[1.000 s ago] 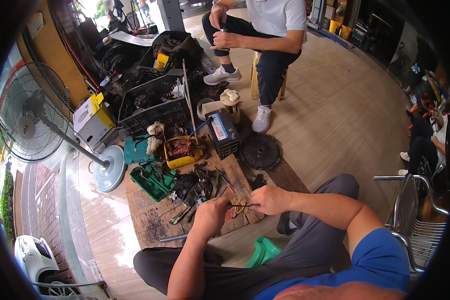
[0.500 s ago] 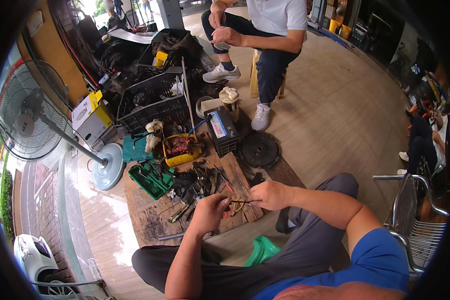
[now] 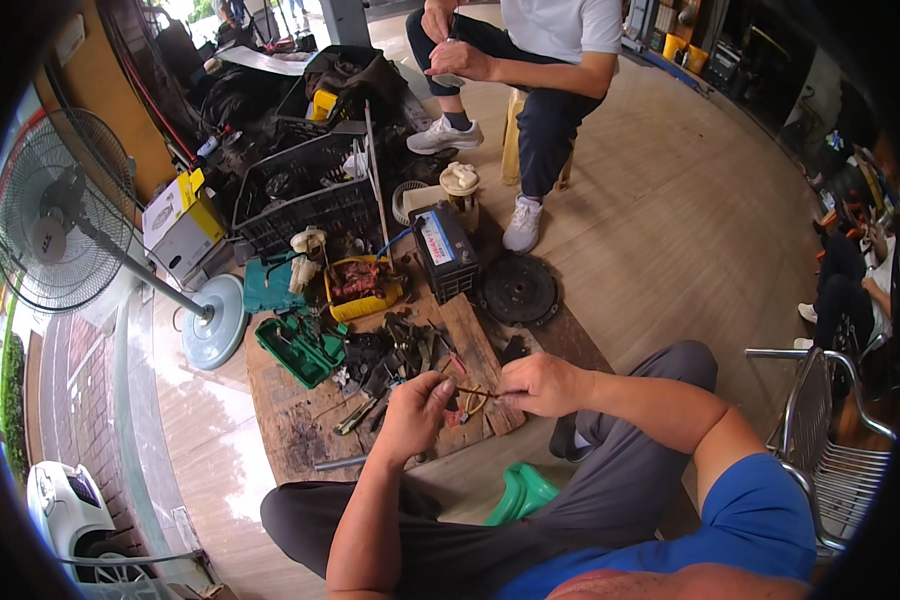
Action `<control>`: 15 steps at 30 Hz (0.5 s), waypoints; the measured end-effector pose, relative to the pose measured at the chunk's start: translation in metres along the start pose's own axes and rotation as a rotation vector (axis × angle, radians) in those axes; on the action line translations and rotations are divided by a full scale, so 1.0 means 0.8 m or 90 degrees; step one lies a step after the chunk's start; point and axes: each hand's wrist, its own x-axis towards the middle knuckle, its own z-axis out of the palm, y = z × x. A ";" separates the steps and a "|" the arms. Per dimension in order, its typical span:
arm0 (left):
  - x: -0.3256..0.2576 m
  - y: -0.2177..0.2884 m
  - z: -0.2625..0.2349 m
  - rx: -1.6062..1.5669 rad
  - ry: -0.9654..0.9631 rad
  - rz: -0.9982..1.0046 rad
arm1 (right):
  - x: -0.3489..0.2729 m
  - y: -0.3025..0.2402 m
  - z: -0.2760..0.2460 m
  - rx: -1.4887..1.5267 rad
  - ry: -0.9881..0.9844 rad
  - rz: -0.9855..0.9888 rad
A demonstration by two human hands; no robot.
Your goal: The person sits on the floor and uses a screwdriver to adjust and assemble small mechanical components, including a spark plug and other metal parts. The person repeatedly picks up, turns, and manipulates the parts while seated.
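Observation:
Between my two hands stretches a thin dark wire [image 3: 476, 391], held just above the near end of a wooden plank [image 3: 473, 345]. My left hand [image 3: 416, 408] pinches one end between thumb and fingers. At the other end, the closed fingers of my right hand [image 3: 543, 385] grip the wire, hiding its tip. Pliers with yellow handles [image 3: 472, 406] lie right below the wire. Further left, a heap of dark hand tools [image 3: 410, 345] covers part of the worn wooden board [image 3: 290, 425]. A metal tube [image 3: 340, 463] rests at the board's near edge.
Beyond the tools stand a green tool case [image 3: 292, 350], a yellow container [image 3: 354, 311], a battery [image 3: 440, 245] and a black disc [image 3: 518, 290]. A seated person [image 3: 555, 85] works opposite. A fan [image 3: 210, 310] stands left, a metal chair [image 3: 835, 450] right, a green stool [image 3: 523, 492] below.
My left hand has risen slightly and shifted a little right, and the wire now slopes down toward my right hand. Both hands keep hold of it. The whole view has shifted slightly.

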 end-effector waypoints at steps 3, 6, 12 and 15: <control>0.003 -0.005 0.003 0.074 0.024 -0.029 | -0.002 0.009 0.003 -0.099 0.013 0.009; 0.003 -0.005 0.004 0.160 0.011 -0.033 | -0.006 0.012 0.008 -0.141 0.011 -0.002; 0.002 0.002 0.012 0.141 0.036 -0.047 | -0.007 0.012 0.010 -0.152 0.001 0.011; 0.004 -0.009 0.015 0.137 0.057 -0.026 | -0.006 0.013 0.012 -0.169 0.001 0.001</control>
